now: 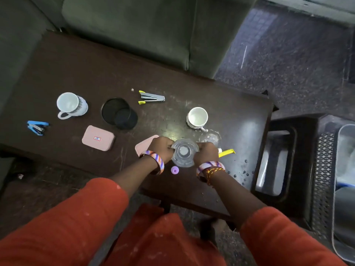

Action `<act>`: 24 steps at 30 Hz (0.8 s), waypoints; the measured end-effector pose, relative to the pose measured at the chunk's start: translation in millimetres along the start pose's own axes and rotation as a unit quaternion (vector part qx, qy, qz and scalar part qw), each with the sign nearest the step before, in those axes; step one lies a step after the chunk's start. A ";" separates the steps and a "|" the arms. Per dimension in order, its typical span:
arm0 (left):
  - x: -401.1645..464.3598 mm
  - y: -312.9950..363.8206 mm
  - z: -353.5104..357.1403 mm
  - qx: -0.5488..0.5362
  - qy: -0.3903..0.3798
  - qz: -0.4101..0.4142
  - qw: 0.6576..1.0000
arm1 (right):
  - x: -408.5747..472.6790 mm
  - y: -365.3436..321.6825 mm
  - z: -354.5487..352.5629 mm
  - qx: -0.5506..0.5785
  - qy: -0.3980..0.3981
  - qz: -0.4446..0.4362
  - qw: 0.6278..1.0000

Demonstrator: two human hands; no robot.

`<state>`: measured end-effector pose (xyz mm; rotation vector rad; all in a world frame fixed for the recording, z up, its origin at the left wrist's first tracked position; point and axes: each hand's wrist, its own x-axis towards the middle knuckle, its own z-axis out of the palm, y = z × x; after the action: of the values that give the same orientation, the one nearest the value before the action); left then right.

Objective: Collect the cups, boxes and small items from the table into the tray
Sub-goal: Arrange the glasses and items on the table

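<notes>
A clear glass cup (pixel 184 153) is held above the dark table (pixel 92 73) between my left hand (pixel 160 148) and my right hand (pixel 204 153), one on each side of it. A second clear glass (pixel 210 138) stands just behind. Two white cups (pixel 71 105) (pixel 197 117) stand on the table. One pink box (pixel 98 138) lies flat; another pink box (pixel 143 145) is partly hidden under my left hand. A yellow item (pixel 226 153) pokes out past my right hand. A small purple cap (pixel 175 170) lies near the front edge.
A black mesh holder (pixel 119 114), a grey-and-yellow stapler (pixel 151 97) and a blue stapler (pixel 37 127) also lie on the table. A grey tray (pixel 343 189) sits at the far right beside a dark stool (pixel 276 160). A green sofa (pixel 134 25) backs the table.
</notes>
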<state>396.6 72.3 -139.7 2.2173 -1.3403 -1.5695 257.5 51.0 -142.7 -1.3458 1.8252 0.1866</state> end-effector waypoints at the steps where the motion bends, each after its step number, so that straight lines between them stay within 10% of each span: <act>1: 1.1 1.2 -4.6 -0.020 0.002 0.002 1.000 | 0.2 -4.9 -3.6 -0.006 0.006 -0.011 1.000; 14: 7.4 -12.9 -76.0 -0.251 0.134 -0.056 0.957 | 33.1 -102.9 -14.7 -0.001 0.013 -0.099 0.995; 24: -1.2 -40.3 -77.6 -0.457 0.057 -0.147 0.875 | 49.7 -122.6 21.4 0.018 -0.047 -0.048 0.998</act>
<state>482.7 68.3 -125.0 1.8514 -0.1026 -1.6227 368.9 -23.4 -148.7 -1.3736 1.6739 0.1612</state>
